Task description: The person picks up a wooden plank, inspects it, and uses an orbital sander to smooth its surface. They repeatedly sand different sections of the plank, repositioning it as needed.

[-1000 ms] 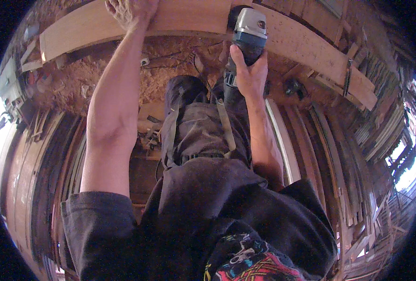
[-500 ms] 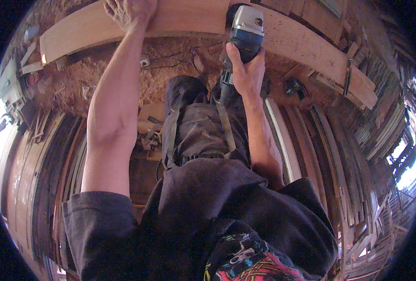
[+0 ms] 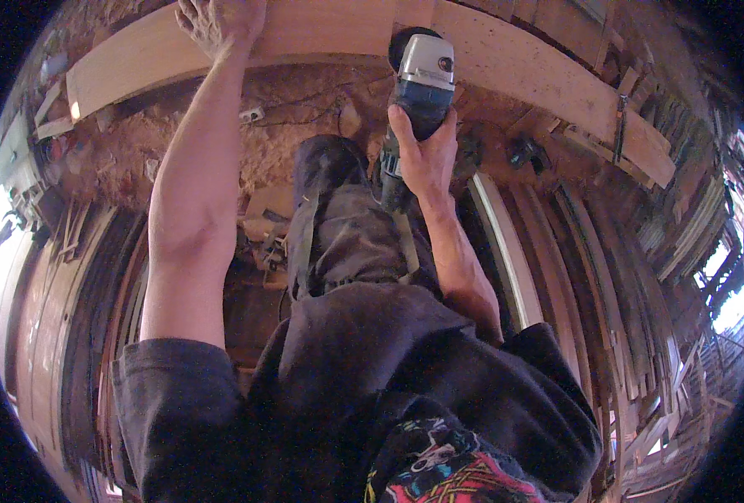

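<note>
A long wooden plank (image 3: pixel 330 32) stretches across the far side in front of me. My left hand (image 3: pixel 221 27) rests on it towards the left, fingers apart and holding nothing; the top of the hand is cut off by the frame edge. My right hand (image 3: pixel 426 155) is wrapped round the body of an angle grinder (image 3: pixel 425 92) with a silver head and dark blue body. Its round black disc (image 3: pixel 403 46) overlaps the plank's near edge; whether it touches the wood I cannot tell.
A clamp (image 3: pixel 621 126) grips the plank's right end. A dark power tool (image 3: pixel 527 155) lies on the brown ground beyond my knees, near a white socket (image 3: pixel 252 115) with a cable. Long boards (image 3: pixel 53 318) are stacked on the left, with more timber (image 3: pixel 573 251) on the right.
My right hand has drawn the grinder towards me and slightly left. My left hand stays on the plank, a little further left in the picture.
</note>
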`<action>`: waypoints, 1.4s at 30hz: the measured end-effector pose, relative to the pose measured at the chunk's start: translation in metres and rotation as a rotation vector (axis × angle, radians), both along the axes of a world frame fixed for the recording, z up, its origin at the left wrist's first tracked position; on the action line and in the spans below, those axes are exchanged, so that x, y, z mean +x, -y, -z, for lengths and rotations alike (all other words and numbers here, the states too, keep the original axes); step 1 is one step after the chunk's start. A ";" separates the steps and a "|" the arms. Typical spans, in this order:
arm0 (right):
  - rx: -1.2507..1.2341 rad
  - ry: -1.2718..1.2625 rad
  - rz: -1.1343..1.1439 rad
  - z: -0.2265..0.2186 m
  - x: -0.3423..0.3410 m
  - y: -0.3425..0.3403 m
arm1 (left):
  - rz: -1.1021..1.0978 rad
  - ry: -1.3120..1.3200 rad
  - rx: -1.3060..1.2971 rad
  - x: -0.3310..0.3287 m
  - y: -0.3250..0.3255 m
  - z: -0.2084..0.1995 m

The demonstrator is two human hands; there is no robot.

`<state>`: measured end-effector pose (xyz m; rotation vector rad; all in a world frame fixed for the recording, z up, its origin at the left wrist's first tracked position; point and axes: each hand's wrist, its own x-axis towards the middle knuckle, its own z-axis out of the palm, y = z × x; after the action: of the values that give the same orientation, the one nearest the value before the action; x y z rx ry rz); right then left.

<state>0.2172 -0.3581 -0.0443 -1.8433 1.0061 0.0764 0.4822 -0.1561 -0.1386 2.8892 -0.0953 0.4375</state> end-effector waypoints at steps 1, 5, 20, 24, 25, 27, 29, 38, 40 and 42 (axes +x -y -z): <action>0.013 0.023 0.022 0.004 -0.003 0.002 | 0.004 0.003 0.002 0.001 -0.002 0.001; 0.066 0.073 0.033 0.007 -0.004 0.005 | 0.001 -0.029 0.002 0.001 0.004 -0.003; 0.031 0.125 0.001 0.024 0.023 0.039 | -0.013 -0.007 0.021 0.002 0.007 -0.003; 0.123 0.135 -0.022 0.018 0.041 0.047 | -0.018 -0.022 0.031 0.011 -0.005 0.021; 0.139 0.109 -0.032 0.020 0.043 0.048 | -0.034 -0.033 0.033 0.015 -0.012 0.031; 0.164 0.059 -0.038 0.023 0.047 0.047 | -0.022 -0.054 0.062 0.018 -0.016 0.037; 0.131 0.088 -0.007 0.023 0.052 0.046 | -0.015 -0.041 0.075 0.020 -0.019 0.042; 0.096 0.140 -0.025 0.027 0.069 0.047 | -0.005 -0.029 0.086 0.013 -0.021 0.044; 0.079 0.149 -0.029 0.029 0.071 0.048 | 0.025 -0.021 0.034 0.010 -0.016 0.039; 0.086 0.147 -0.051 0.026 0.074 0.050 | 0.018 -0.024 0.054 0.009 -0.019 0.039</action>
<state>0.2910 -0.4077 -0.0703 -1.7694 0.8420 0.0141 0.4914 -0.1372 -0.1777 2.9438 -0.1305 0.4023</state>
